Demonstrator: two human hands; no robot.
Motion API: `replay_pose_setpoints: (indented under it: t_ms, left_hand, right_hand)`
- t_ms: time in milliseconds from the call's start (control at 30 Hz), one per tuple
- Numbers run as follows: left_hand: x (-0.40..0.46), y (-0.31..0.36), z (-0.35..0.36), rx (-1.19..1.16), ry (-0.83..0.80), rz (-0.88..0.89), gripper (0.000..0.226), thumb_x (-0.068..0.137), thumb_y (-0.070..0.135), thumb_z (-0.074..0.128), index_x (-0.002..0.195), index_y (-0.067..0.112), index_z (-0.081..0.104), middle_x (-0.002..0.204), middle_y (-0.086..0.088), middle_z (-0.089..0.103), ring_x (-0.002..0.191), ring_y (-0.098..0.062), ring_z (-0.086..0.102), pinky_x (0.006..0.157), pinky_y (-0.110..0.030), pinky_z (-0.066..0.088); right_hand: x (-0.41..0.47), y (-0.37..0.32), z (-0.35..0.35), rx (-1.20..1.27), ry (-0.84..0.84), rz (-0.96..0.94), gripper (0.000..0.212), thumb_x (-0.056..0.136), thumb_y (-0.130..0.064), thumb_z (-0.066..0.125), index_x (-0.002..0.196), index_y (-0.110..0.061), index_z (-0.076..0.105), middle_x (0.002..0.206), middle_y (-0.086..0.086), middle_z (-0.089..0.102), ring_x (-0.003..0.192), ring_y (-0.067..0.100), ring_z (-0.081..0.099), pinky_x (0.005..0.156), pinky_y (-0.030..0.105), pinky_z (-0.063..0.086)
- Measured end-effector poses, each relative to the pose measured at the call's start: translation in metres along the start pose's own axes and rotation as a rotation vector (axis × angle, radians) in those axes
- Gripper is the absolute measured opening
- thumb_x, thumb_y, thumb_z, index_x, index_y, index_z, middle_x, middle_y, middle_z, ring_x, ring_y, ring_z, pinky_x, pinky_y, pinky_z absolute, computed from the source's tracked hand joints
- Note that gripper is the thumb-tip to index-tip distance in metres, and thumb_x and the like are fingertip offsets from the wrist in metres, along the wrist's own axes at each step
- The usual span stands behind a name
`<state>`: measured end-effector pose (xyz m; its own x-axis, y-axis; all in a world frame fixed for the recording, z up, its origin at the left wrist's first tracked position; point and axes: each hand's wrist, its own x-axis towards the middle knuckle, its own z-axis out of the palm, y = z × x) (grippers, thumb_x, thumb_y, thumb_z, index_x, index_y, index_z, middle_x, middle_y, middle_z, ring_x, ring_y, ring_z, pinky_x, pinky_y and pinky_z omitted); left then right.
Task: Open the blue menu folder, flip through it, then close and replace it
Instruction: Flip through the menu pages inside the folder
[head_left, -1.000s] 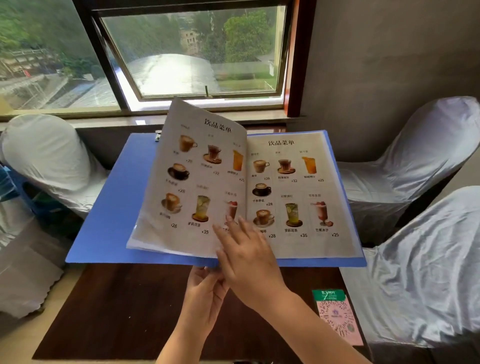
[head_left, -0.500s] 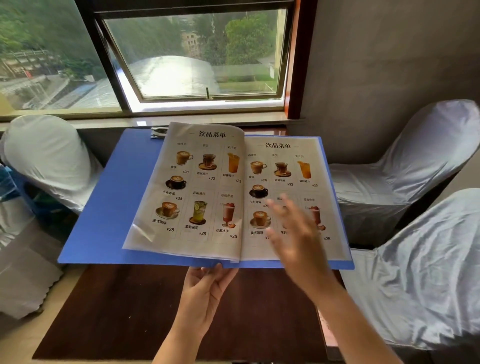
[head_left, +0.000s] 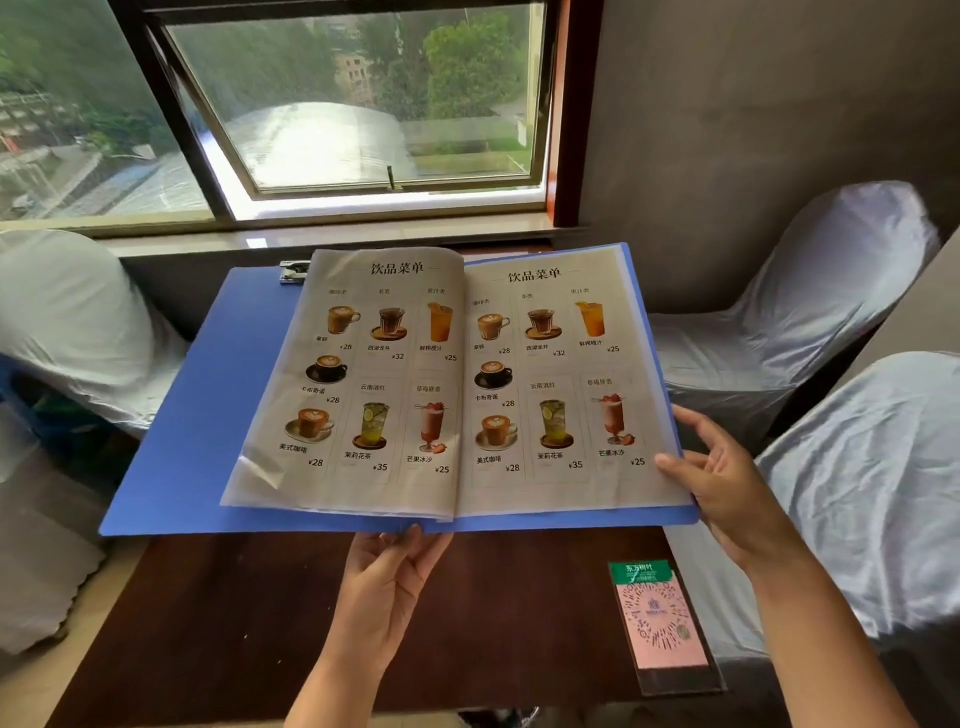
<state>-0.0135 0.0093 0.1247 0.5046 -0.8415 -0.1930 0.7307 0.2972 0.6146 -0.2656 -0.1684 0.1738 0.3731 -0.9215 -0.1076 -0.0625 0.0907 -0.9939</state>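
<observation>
The blue menu folder (head_left: 197, 415) lies open in the air above a dark wooden table (head_left: 249, 613). Two drink-menu pages in clear sleeves face up, one on each side of the spine. My left hand (head_left: 387, 582) supports the folder from below at the spine, fingers under the near edge. My right hand (head_left: 722, 478) is at the folder's right edge, thumb on the lower right corner of the right page, fingers spread beside the blue cover.
A pink and green QR-code card (head_left: 660, 623) lies on the table's right side. White-covered chairs stand at the left (head_left: 67, 322) and right (head_left: 810, 312), (head_left: 883, 493). A window (head_left: 363, 104) is behind the table. A metal clip (head_left: 293, 271) shows at the folder's top.
The turned page has settled flat on the left side. My right hand moved from the middle of the pages to the folder's right edge. The folder lowered slightly.
</observation>
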Motion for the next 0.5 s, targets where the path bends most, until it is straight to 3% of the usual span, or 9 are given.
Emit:
replay_pose_setpoints:
  t_ms: [100,200,333,500]
  left_hand:
    - [0.0,0.001,-0.002,0.02,-0.01,-0.002,0.035,0.071,-0.007,0.055,0.091,0.017,0.071,0.087,-0.007,0.076,0.087,-0.022,0.072,0.067,-0.037,0.059]
    - [-0.001,0.003,-0.002,0.046,-0.015,0.012,0.036,0.073,-0.007,0.054,0.099,0.015,0.065,0.081,-0.005,0.076,0.084,-0.021,0.073,0.068,-0.038,0.059]
    - [0.0,0.01,-0.007,0.116,-0.007,0.04,0.037,0.072,-0.005,0.056,0.103,0.015,0.062,0.091,-0.007,0.076,0.089,-0.023,0.072,0.068,-0.037,0.059]
    - [0.002,0.017,-0.011,0.628,0.01,0.218,0.027,0.086,-0.005,0.053,0.105,0.012,0.059,0.087,-0.006,0.075,0.091,-0.023,0.071,0.077,-0.032,0.059]
  right_hand:
    - [0.0,0.003,0.0,0.017,-0.01,-0.012,0.045,0.086,-0.006,0.059,0.113,-0.041,0.052,0.091,0.005,0.076,0.085,0.024,0.072,0.06,0.031,0.059]
    - [0.0,0.008,0.002,0.028,-0.016,-0.022,0.045,0.085,-0.006,0.059,0.114,-0.04,0.051,0.092,0.005,0.076,0.085,0.025,0.072,0.06,0.033,0.059]
    - [0.001,0.012,0.008,0.04,-0.035,-0.036,0.046,0.086,-0.006,0.058,0.119,-0.035,0.048,0.091,0.003,0.075,0.085,0.023,0.072,0.059,0.032,0.059]
    - [0.0,0.014,0.021,0.066,-0.06,-0.054,0.048,0.086,-0.003,0.056,0.125,-0.029,0.045,0.097,0.012,0.072,0.086,0.026,0.071,0.061,0.033,0.06]
